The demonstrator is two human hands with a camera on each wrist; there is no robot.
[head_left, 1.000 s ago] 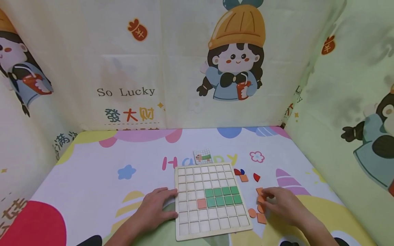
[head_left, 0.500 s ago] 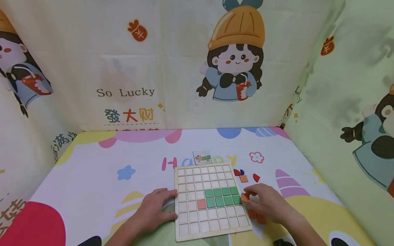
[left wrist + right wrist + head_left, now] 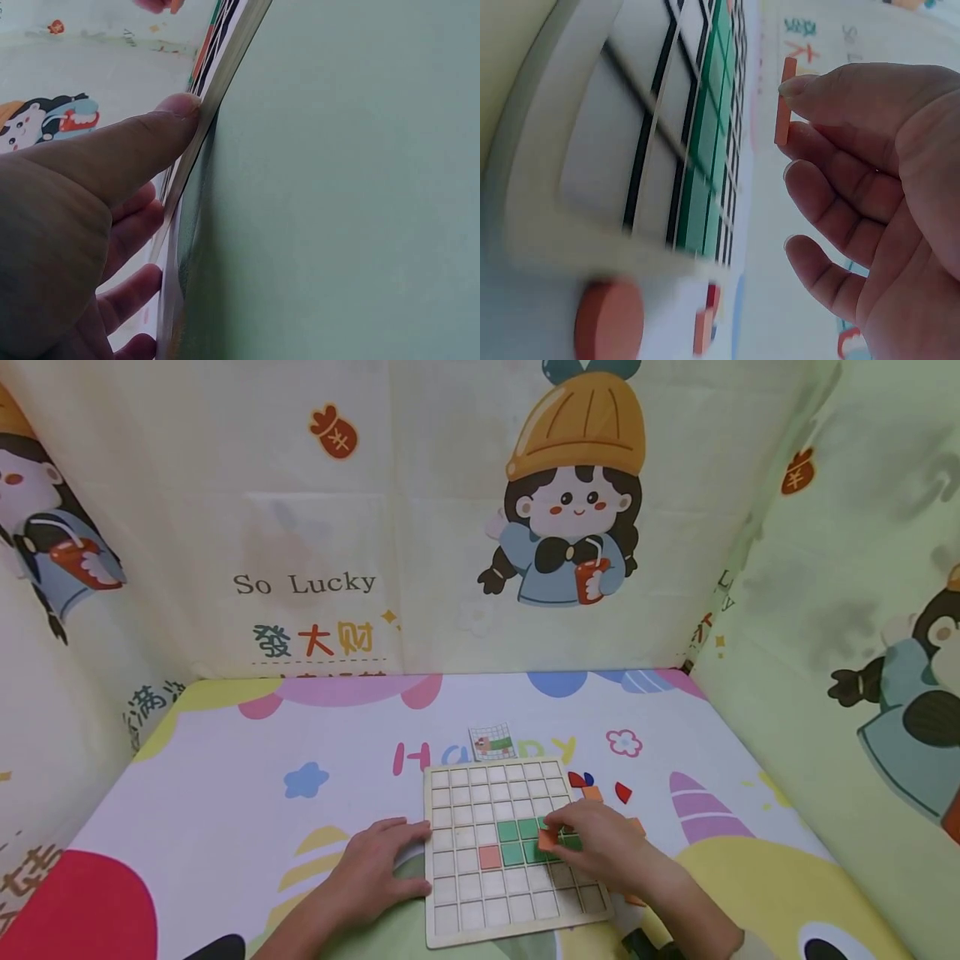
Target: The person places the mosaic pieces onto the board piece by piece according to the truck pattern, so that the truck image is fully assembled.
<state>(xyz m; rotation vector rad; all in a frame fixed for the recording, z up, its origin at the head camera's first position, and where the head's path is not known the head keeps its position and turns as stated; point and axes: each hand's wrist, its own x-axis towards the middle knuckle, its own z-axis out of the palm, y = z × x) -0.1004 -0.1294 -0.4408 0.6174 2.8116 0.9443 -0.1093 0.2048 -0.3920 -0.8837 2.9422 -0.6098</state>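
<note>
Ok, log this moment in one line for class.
left hand: touching board edge; right hand: pinching orange tile above board; green tiles: on board

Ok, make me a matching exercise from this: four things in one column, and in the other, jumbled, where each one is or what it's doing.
Column one
1. left hand
2. right hand
3. picture card
4. pink tile

Column two
A. pinching an orange tile above the board
B. in a cell, just left of the green tiles
C. touching the board's left edge
D. just beyond the board's far edge

Right pairs: 1-C, 2-A, 3-D, 4-B
</note>
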